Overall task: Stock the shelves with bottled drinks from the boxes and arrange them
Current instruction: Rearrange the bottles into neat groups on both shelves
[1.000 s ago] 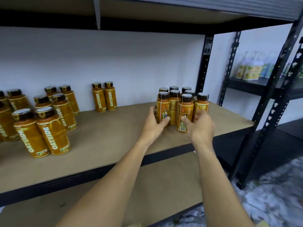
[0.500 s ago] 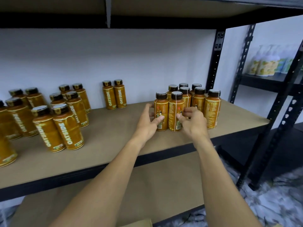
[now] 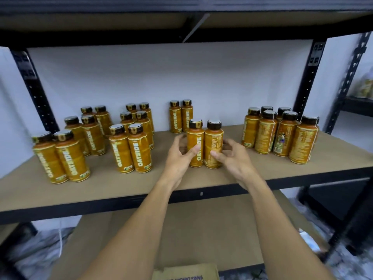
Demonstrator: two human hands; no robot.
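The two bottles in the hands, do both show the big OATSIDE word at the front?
No, only the left bottle shows OATSIDE; the right bottle shows small print, with the left hand and right hand around them.

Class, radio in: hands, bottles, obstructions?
Left hand, right hand: each in grip on one of two upright orange brown-capped bottles. Standing on tan shelf board. Nothing obstructing.

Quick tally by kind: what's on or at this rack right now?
orange bottles: 22, with the right-hand cluster counted by its caps
cardboard box: 1
Total: 23
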